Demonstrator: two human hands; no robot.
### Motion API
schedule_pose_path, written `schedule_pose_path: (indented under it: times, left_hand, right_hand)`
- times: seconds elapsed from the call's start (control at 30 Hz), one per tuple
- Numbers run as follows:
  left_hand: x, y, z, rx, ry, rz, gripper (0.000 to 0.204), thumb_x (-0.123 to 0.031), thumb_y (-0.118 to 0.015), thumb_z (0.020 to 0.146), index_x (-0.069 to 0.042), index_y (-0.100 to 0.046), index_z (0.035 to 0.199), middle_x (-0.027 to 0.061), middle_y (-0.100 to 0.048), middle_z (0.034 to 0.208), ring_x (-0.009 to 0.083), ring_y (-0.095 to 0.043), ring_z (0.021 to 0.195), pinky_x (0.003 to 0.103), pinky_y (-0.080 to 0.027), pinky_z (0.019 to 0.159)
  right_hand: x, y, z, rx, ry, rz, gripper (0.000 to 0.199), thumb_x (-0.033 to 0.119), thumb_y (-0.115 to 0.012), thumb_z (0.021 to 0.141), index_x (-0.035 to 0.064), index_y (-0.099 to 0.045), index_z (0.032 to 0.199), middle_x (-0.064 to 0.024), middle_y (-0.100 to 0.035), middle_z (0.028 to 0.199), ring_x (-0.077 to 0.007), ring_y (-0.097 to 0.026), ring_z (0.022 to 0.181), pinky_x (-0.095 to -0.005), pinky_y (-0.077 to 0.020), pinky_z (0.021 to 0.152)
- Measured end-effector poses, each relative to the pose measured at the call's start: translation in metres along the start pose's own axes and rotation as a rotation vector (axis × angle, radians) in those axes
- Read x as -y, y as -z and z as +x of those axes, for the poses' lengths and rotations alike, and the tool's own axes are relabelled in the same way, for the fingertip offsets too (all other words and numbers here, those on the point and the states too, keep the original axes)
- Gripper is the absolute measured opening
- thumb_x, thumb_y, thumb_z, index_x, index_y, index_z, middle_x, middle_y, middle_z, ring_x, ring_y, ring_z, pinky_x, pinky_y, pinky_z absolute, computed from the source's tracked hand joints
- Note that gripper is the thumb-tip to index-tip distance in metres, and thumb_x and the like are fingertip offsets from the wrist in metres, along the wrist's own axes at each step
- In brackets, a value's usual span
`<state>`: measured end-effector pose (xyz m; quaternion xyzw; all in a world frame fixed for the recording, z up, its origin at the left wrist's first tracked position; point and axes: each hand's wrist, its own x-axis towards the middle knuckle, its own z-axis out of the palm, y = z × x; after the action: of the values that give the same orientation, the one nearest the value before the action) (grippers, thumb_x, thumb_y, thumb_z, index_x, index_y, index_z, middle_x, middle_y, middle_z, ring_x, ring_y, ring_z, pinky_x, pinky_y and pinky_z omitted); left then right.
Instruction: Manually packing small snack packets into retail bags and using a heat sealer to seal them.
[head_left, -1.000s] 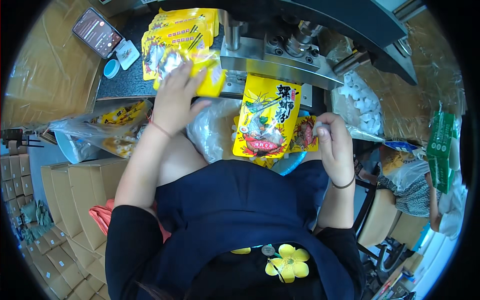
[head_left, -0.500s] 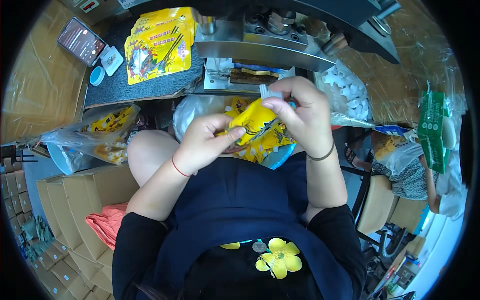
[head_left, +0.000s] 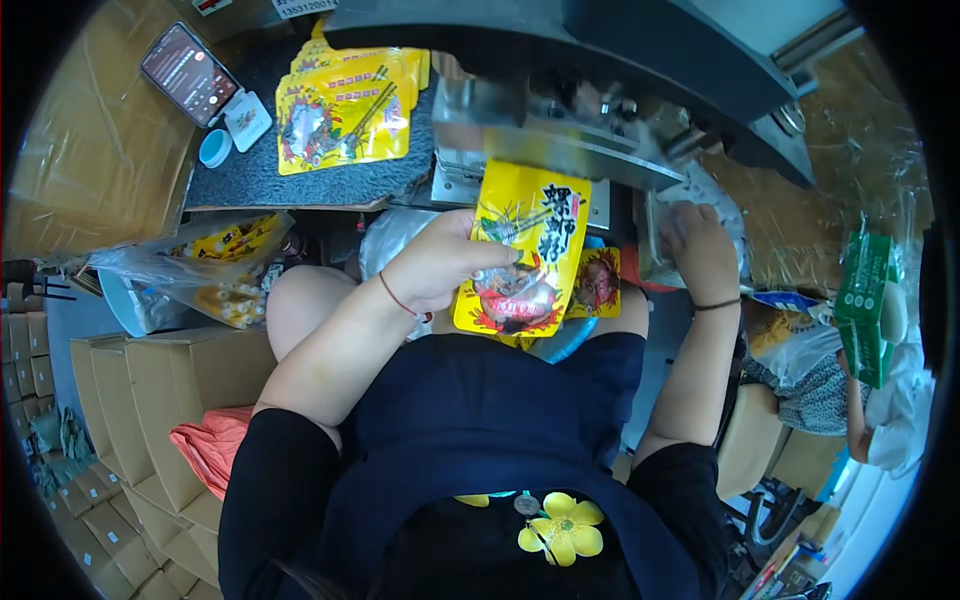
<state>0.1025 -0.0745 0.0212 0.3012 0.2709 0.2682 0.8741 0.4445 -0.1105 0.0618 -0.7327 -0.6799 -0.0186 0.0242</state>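
My left hand (head_left: pixel 435 268) grips a yellow food pouch (head_left: pixel 525 255) by its left edge and holds it upright above my lap, its top near the metal jaw of a sealing machine (head_left: pixel 560 135). My right hand (head_left: pixel 700 250) reaches to the right of the pouch, beside the machine; whether it holds anything I cannot tell. A second yellow pouch (head_left: pixel 597 283) lies on my lap behind the held one. A stack of flat yellow pouches (head_left: pixel 345 115) rests on the dark mat at the upper left.
A phone (head_left: pixel 188 73) and a small white lid (head_left: pixel 214 148) lie left of the stack. A clear bag of pouches (head_left: pixel 205 275) sits to my left above cardboard boxes (head_left: pixel 160 390). Another person (head_left: pixel 860 400) sits at the right beside a green box (head_left: pixel 868 300).
Both hands were together on the pouch half a second ago. Now my left hand alone holds it, raised toward the machine, and my right hand has moved off to the right.
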Motion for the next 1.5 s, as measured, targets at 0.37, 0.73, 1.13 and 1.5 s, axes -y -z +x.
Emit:
schedule_pose_path:
  times: [0.37,0.73,1.13,1.5]
  left_hand:
    - [-0.068,0.094,-0.022,-0.746,-0.620,2.171,0.075,-0.043,-0.070,0.089,-0.005,-0.042,0.148,0.0259,-0.045,0.146,0.0439,-0.038,0.139,0.054,-0.034,0.111]
    - [-0.029,0.017,-0.068,-0.355,-0.462,1.046,0.013,-0.010,-0.075,0.089,0.002,-0.073,0.095,0.0062,-0.071,0.082,0.0085,-0.062,0.074,0.024,-0.047,0.067]
    - [0.031,-0.035,-0.032,0.117,0.050,0.302,0.032,-0.020,-0.066,0.100,0.001,-0.066,0.124,0.0054,-0.072,0.114,0.0117,-0.066,0.104,0.028,-0.052,0.094]
    - [-0.007,0.000,0.016,-0.014,0.051,0.012,0.034,0.003,-0.063,0.092,0.005,-0.059,0.126,0.0152,-0.070,0.118,0.0210,-0.070,0.105,0.037,-0.056,0.094]
  right_hand:
    - [-0.033,-0.026,0.002,-0.162,-0.020,0.123,0.022,0.008,-0.068,0.086,0.0015,-0.064,0.107,-0.0198,-0.062,0.101,-0.0424,-0.060,0.100,-0.0464,-0.0507,0.082]
    - [0.108,0.031,-0.031,-0.189,0.452,0.885,0.021,0.006,-0.062,0.095,-0.0028,-0.063,0.114,-0.0104,-0.064,0.097,-0.0214,-0.062,0.083,-0.0328,-0.0494,0.075]
    - [0.100,0.049,-0.025,0.102,0.441,0.859,0.034,0.028,-0.050,0.105,0.0001,-0.064,0.118,-0.0161,-0.069,0.100,-0.0338,-0.067,0.093,-0.0400,-0.0520,0.082]
    - [-0.006,-0.008,-0.006,-0.079,0.014,0.062,0.028,0.012,-0.070,0.085,0.0087,-0.065,0.112,-0.0168,-0.065,0.104,-0.0396,-0.066,0.088,-0.0459,-0.0542,0.078]
